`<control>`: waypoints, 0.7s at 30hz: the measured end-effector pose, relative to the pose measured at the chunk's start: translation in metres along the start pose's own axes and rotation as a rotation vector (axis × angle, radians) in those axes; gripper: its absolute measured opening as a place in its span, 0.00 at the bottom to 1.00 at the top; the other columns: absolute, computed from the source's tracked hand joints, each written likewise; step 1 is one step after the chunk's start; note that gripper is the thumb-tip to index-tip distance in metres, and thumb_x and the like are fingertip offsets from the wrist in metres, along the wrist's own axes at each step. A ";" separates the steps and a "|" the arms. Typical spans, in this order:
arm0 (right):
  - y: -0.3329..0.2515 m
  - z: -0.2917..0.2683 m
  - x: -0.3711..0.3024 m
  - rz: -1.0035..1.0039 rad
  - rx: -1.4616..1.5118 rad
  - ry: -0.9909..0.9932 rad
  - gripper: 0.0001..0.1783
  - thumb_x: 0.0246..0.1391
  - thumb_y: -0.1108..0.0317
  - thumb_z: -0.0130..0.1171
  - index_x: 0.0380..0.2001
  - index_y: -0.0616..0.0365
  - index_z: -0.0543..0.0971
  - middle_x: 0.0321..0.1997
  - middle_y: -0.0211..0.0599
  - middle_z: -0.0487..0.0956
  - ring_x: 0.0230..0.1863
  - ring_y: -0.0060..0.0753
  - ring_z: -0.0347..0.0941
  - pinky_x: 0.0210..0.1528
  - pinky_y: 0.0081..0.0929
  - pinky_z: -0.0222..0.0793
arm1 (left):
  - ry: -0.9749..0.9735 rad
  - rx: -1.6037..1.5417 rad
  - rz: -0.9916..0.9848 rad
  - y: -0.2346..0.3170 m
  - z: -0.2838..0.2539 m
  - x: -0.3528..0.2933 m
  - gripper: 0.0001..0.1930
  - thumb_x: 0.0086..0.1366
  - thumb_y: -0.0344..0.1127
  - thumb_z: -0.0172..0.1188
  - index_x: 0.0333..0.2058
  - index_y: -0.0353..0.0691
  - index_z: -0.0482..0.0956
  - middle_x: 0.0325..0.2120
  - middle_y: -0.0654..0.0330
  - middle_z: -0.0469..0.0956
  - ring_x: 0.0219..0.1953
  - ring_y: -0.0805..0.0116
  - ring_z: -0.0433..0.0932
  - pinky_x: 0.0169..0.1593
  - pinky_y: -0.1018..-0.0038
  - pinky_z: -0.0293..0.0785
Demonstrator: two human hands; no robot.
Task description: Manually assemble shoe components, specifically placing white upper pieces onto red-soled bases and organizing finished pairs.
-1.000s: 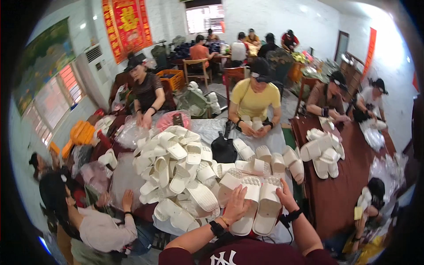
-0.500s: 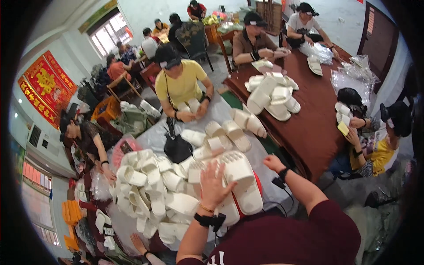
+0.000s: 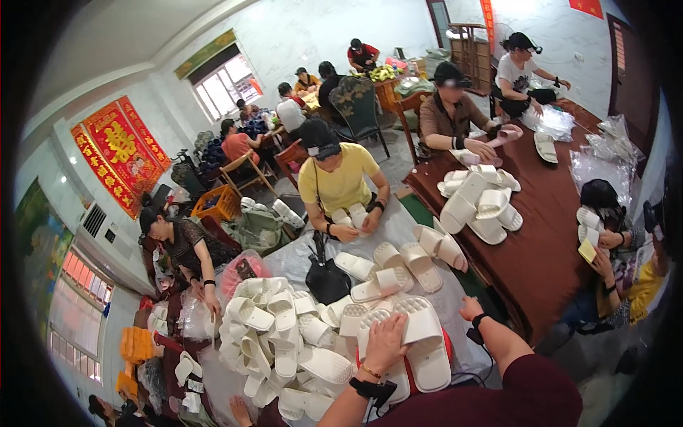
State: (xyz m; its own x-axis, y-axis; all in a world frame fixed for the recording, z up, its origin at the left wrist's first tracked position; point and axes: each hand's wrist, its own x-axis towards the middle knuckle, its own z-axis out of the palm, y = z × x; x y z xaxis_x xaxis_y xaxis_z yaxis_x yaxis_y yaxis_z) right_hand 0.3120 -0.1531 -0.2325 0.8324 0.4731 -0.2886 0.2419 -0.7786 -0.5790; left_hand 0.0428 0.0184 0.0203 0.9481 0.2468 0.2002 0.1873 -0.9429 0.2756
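Note:
A pair of white slippers point(image 3: 429, 356) with dimpled footbeds and broad straps lies on a red object point(image 3: 447, 344) at the table's near edge. My left hand point(image 3: 385, 343) rests on the left slipper, over its strap, with the fingers laid forward and the thumb apart. To the right of the pair, my right hand point(image 3: 470, 308) is held in the air with its fingers curled in; nothing shows in it. A large heap of white slippers point(image 3: 284, 320) spreads left of my left hand. Beyond the pair lie several more loose slippers point(image 3: 388, 274).
Across the table a person in yellow point(image 3: 341, 178) holds white slippers. A black bag point(image 3: 329, 280) lies between us. On the right, a brown-covered table point(image 3: 526, 263) bears another slipper pile point(image 3: 480, 203). A person at the left point(image 3: 186, 245) reaches toward plastic wrap. Cables point(image 3: 473, 377) run beside me.
The view has swung, so the whole scene appears shifted right and down. My left hand's spread fingers have drawn closer together on the slipper. My right hand stays raised beside the pair.

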 end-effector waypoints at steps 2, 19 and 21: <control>-0.002 0.015 0.013 -0.066 -0.023 0.005 0.29 0.39 0.65 0.61 0.50 0.62 0.75 0.51 0.53 0.75 0.54 0.50 0.70 0.57 0.37 0.67 | 0.006 0.003 -0.012 0.001 0.001 0.002 0.36 0.52 0.50 0.65 0.58 0.44 0.64 0.54 0.55 0.68 0.56 0.57 0.67 0.59 0.53 0.55; -0.037 0.050 0.036 -0.275 -0.249 -0.146 0.23 0.41 0.59 0.64 0.40 0.62 0.79 0.39 0.52 0.80 0.43 0.51 0.76 0.49 0.41 0.71 | -0.023 -0.045 -0.080 -0.001 0.008 -0.003 0.37 0.49 0.40 0.65 0.59 0.43 0.62 0.56 0.56 0.65 0.58 0.57 0.64 0.62 0.58 0.55; -0.013 0.067 0.052 -0.299 -0.064 -0.128 0.23 0.42 0.54 0.63 0.37 0.61 0.81 0.38 0.53 0.80 0.41 0.52 0.77 0.46 0.40 0.72 | -0.062 -0.068 -0.064 0.002 0.006 0.001 0.38 0.50 0.41 0.65 0.59 0.43 0.62 0.56 0.56 0.65 0.58 0.57 0.64 0.62 0.57 0.55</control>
State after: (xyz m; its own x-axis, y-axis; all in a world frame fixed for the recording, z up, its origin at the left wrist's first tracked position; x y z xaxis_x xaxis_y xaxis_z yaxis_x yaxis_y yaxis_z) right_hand 0.3190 -0.0909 -0.2909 0.6515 0.7295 -0.2084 0.5007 -0.6198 -0.6043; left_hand 0.0458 0.0160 0.0158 0.9491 0.2902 0.1224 0.2325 -0.9077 0.3492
